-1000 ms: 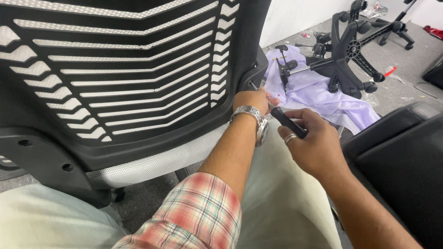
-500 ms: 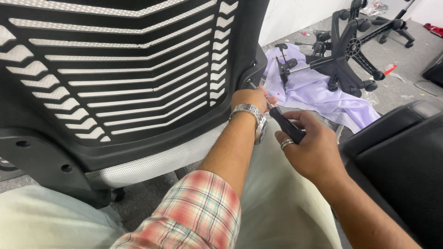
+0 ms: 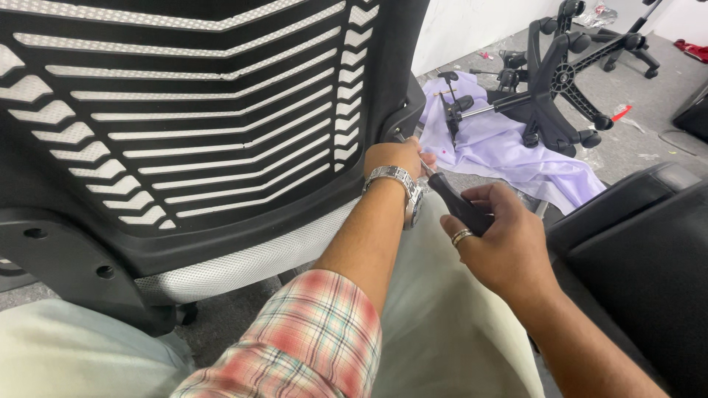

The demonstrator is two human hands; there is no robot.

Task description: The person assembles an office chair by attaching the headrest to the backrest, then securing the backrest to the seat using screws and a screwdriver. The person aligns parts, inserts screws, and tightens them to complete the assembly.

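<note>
I see the right hand closed around the black screwdriver at frame center while the left hand pinches its shaft against the chair back edge, so by my read the screw is still going in.

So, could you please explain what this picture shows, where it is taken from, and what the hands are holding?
The picture comes from a camera on the person's head, looking down at their own bare hands. The right hand grips the black handle of a screwdriver. The left hand, with a wristwatch, steadies the metal shaft against the edge of a black chair back that rests by the person's lap. On the floor behind lie a purple cloth and a wheeled chair base.
</note>
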